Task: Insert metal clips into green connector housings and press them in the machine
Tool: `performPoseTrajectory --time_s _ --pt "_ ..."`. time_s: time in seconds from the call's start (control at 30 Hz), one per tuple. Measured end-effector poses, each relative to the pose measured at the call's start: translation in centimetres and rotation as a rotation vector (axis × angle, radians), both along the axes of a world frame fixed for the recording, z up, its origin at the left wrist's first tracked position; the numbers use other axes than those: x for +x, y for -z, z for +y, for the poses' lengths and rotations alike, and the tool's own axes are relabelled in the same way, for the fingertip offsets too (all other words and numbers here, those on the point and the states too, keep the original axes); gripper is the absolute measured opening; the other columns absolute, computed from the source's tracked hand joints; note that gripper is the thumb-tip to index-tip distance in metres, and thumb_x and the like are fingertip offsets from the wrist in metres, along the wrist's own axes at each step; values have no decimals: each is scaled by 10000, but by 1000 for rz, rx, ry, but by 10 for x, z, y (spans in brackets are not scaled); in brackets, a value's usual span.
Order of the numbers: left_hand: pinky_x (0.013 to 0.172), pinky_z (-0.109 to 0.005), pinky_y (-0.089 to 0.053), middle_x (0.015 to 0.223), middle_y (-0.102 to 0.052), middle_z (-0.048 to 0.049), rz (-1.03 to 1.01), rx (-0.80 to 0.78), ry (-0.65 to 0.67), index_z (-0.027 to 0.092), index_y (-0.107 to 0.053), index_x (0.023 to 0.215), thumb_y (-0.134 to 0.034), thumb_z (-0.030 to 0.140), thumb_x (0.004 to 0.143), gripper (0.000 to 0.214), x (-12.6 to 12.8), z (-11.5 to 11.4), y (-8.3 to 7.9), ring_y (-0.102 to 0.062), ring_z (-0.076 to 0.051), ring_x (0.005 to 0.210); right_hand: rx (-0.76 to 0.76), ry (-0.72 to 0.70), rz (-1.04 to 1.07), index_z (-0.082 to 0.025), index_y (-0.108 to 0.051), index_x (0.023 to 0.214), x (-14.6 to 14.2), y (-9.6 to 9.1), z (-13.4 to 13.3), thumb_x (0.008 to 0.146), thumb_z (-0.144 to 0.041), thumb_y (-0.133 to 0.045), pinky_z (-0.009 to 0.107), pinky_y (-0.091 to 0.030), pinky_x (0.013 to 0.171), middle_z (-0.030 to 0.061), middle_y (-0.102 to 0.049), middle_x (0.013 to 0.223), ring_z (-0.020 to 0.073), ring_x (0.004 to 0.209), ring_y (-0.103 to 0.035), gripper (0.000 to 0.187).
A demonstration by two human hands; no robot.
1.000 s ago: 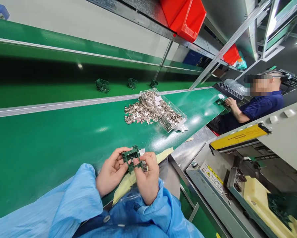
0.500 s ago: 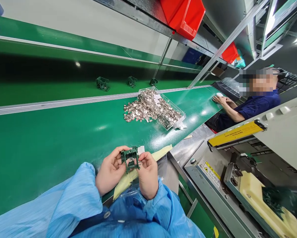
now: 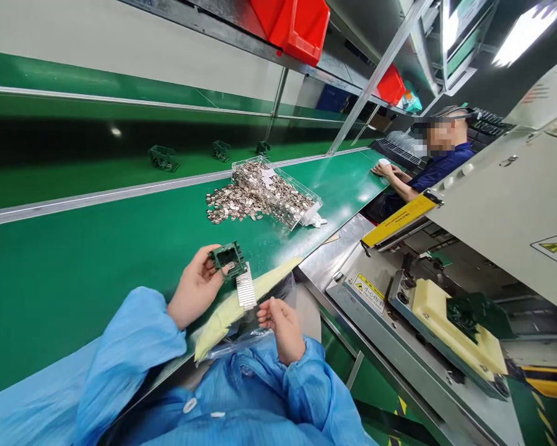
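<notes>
Dark green plastic frame point(image 3: 228, 257), one, pinched by its left edge in the left hand point(image 3: 194, 292) and raised above the near edge of the green tabletop point(image 3: 74, 266), open face upward for inspection; one ribbed silvery metal strip point(image 3: 246, 288) hangs from its lower side. Right hand point(image 3: 280, 322), just beside and below, fingers loosely curled, its grip empty as far as shows. Beneath: one yellowish sheet point(image 3: 241, 303). Farther out, one clear tray point(image 3: 278, 195) lies tilted, spilling a heap of small metal pieces, uncounted. Three more green frames point(image 3: 163, 158) stand spaced along the far belt. One co-worker point(image 3: 427, 173) sits to the right.
</notes>
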State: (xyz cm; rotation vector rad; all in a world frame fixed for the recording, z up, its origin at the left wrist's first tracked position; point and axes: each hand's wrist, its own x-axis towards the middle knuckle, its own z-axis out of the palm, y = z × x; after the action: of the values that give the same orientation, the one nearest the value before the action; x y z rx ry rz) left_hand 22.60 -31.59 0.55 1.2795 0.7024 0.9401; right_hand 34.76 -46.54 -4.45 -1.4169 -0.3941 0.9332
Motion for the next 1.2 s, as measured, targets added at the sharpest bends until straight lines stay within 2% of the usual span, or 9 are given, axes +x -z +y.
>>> performPoseTrajectory --time_s 0.07,0.17,0.27,0.37,0.53,0.7,0.83,1.1,1.2 --pt "817 -279 -505 906 -654 -26 -32 3 66 187 -513 1004 -737 324 637 451 19 2 3 -638 -177 897 12 -62 39 -146 -668 702 -5 7 2 715 -690 -634 247 -457 497 63 -649 629 140 527 -570 546" --pt "803 -278 -505 905 -657 -31 -47 3 152 179 -493 1023 -713 294 651 446 46 -3 8 -644 -176 896 71 -96 45 -152 -665 678 -15 10 9 707 -663 -668 234 -455 507 39 -644 585 123 501 -559 511" --pt "827 -280 -504 936 -662 -41 -46 15 223 176 -488 1040 -688 281 678 426 63 -10 13 -646 -175 925 112 -69 21 -158 -686 685 -23 15 11 679 -593 -737 234 -454 521 20 -637 559 120 493 -549 439" --pt "828 -272 -507 929 -669 -39 -47 23 314 173 -498 1032 -707 261 670 427 72 -12 16 -653 -176 921 139 -20 12 -169 -690 707 -30 22 11 710 -591 -709 248 -462 534 21 -648 584 136 515 -565 423" --pt "793 -244 -508 902 -661 -26 -45 27 429 172 -511 1014 -725 233 671 409 77 -11 14 -648 -150 864 152 29 -10 -173 -664 727 -35 28 11 762 -551 -680 254 -462 540 24 -657 621 139 525 -568 379" --pt "741 -217 -494 848 -636 -8 -29 17 484 165 -512 1030 -707 221 705 383 77 -11 13 -616 -119 794 158 38 -57 -177 -657 720 -34 28 11 765 -561 -662 269 -471 576 16 -637 582 164 567 -589 387" --pt "747 -201 -478 875 -620 -9 -15 77 505 164 -493 1064 -656 195 753 352 76 -12 14 -601 -104 797 153 56 -116 -181 -643 703 -34 30 10 786 -563 -628 269 -456 569 12 -619 578 170 572 -573 391" --pt "721 -197 -463 906 -618 -18 32 154 493 163 -495 1087 -609 165 778 329 76 -12 16 -600 -101 785 181 92 -333 -188 -569 671 -44 35 10 916 -461 -481 246 -398 545 -6 -546 593 143 562 -501 377" --pt "699 -185 -452 895 -613 -9 36 167 487 163 -501 1084 -608 159 781 321 75 -12 16 -591 -91 767 132 43 -379 -194 -549 644 -45 39 8 936 -493 -410 251 -416 547 1 -555 575 148 554 -525 440"
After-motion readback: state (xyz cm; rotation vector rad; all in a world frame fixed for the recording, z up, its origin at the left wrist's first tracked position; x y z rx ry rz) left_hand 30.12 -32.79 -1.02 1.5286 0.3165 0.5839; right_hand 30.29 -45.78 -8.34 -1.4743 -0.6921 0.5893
